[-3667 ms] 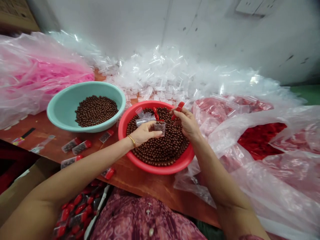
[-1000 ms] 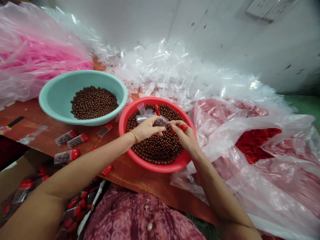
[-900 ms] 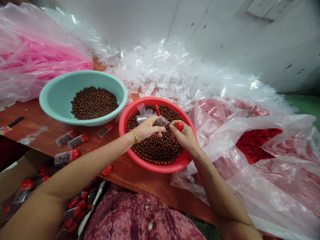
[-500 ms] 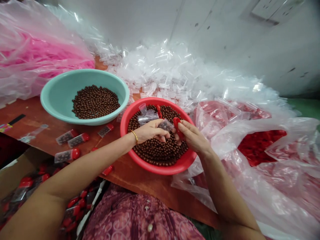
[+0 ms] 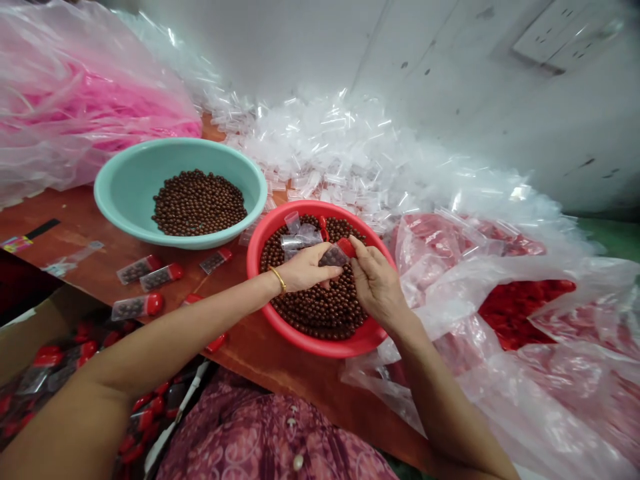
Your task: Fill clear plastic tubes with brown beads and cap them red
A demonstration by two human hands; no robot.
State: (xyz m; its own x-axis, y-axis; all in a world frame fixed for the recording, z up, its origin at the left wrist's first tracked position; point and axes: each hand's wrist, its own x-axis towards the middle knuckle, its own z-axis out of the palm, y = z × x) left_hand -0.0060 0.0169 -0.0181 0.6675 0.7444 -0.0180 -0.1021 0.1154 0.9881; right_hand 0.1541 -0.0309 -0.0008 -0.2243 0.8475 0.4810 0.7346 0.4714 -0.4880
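Above the red basin [image 5: 320, 347] my left hand [image 5: 305, 268] grips a clear plastic tube [image 5: 330, 257] with brown balls inside. A red cap [image 5: 346, 248] sits at the tube's right end, and my right hand [image 5: 376, 280] has its fingers closed on that cap. Whether the cap is fully seated I cannot tell. Brown balls [image 5: 320, 310] fill the basin below. At its back left, several clear tubes [image 5: 303, 235] and a red cap [image 5: 323, 228] lie on the balls.
Left stands a teal basin [image 5: 120, 193] with brown balls. Capped tubes [image 5: 135, 307] lie before it, above a cardboard box [image 5: 40, 320] of more. Clear tubes [image 5: 345, 143] pile along the wall. An open plastic bag [image 5: 460, 273] of red caps lies right, a pink-filled bag [image 5: 100, 107] back left.
The red cap in my right hand has come onto the end of the tube held by my left hand. The whole view has shifted slightly.
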